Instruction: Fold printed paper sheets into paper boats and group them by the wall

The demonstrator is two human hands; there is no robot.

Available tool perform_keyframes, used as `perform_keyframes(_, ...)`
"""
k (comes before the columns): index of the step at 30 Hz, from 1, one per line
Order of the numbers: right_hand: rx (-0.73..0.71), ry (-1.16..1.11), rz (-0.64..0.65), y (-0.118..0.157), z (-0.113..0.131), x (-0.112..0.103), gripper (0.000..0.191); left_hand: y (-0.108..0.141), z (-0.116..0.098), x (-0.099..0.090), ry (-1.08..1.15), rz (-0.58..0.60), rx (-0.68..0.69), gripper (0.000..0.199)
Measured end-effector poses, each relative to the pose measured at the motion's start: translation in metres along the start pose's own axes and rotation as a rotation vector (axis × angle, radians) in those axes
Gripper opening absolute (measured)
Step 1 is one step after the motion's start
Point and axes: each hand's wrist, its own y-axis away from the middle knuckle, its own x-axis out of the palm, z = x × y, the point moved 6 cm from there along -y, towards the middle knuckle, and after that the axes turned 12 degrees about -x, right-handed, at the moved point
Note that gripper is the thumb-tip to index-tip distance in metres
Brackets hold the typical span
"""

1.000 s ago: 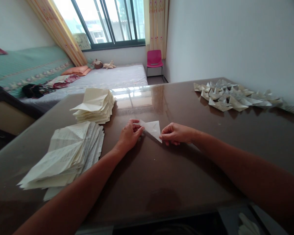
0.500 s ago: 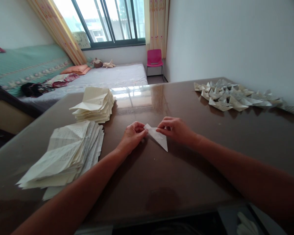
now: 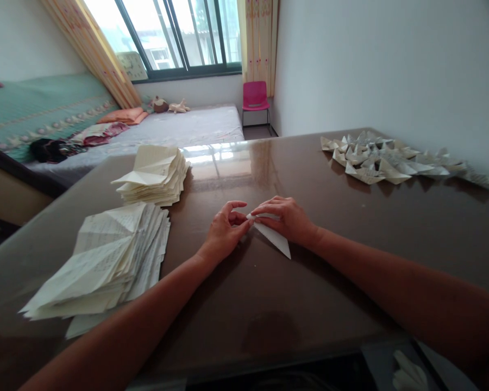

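Note:
A small folded white paper (image 3: 274,239) is held between my two hands above the middle of the brown table (image 3: 244,304). My left hand (image 3: 227,231) pinches its upper left tip between thumb and fingers, the index finger raised. From the right, my right hand (image 3: 283,217) grips the upper edge close to that tip, its fingers covering part of the paper. The pointed lower end sticks out below my right hand, toward the lower right.
Two stacks of creased paper, one nearer (image 3: 101,255) and one farther (image 3: 155,171), lie at the left. Many folded paper shapes (image 3: 367,157) stand at the back right. Beyond are a bed (image 3: 204,122) and a pink chair (image 3: 255,96).
My right hand has moved left to the paper's upper tip, close to my left hand. The paper's lower point has shifted right and slightly down.

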Motion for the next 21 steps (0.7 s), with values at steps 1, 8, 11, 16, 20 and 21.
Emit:
perform_keyframes(1,0.011,-0.039,-0.013,0.000,-0.001,0.000,0.022,0.001,-0.003,0.000,-0.016,-0.008,0.023,0.046)
perform_keyframes(8,0.112,-0.205,-0.030,-0.002,0.001,-0.004,0.019,0.006,-0.009,-0.001,-0.035,-0.067,0.075,0.038)
perform_keyframes(11,0.134,-0.215,0.004,-0.004,0.003,-0.004,0.017,0.007,-0.008,-0.001,-0.063,-0.068,0.082,0.035)
perform_keyframes(16,0.124,-0.175,0.063,-0.004,0.004,-0.002,0.017,0.011,-0.017,0.000,-0.294,-0.101,0.142,0.016)
perform_keyframes(20,0.152,-0.144,0.088,-0.002,-0.001,0.000,0.020,0.015,-0.024,-0.002,-0.441,-0.159,0.204,0.016)
perform_keyframes(21,0.146,-0.131,0.094,-0.002,-0.001,0.001,0.020,0.015,-0.023,-0.001,-0.466,-0.156,0.204,0.015)
